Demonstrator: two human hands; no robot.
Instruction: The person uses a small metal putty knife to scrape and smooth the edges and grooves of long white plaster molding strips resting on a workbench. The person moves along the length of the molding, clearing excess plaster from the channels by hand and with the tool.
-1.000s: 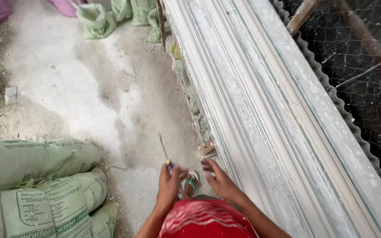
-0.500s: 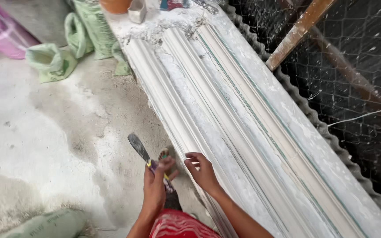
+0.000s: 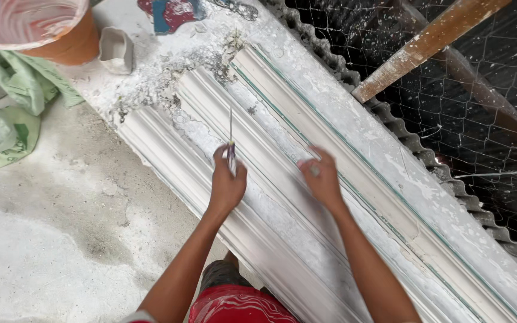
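Head view, looking down on a long work surface (image 3: pixel 426 179) crusted with white plaster, running from far left to near right.

Left hand (image 3: pixel 227 182): fingers closed around the handle of a thin scraper (image 3: pixel 231 139). The blade is seen edge-on and points away from the person, with its tip over the groove between two mouldings. Whether the tip touches the plaster cannot be told.

Right hand (image 3: pixel 321 176): fingers loosely curled and resting on the middle plaster moulding (image 3: pixel 282 179). It holds nothing that shows, and looks to be steadying or feeling the surface.

Three long white cornice-like mouldings lie side by side: the near moulding (image 3: pixel 169 158), the middle one, and the far moulding (image 3: pixel 330 128), which carries a thin green line along its edge.

Progress, judged: the lengths are already cast and set in shape. Their far ends are ragged, with crumbs and loose fibres around them, so cleaning there looks undone. The stretch near the hands reads smoother. The scraping appears to be at the far end of the pieces, with the rough ends left.

Nearby: an orange bucket (image 3: pixel 61 45) streaked with white at far left, a small grey cup (image 3: pixel 116 51) beside it, green sacks (image 3: pixel 7 113) on the dusty floor, and wire mesh (image 3: pixel 480 107) with a wooden batten (image 3: pixel 426 42) on the right.
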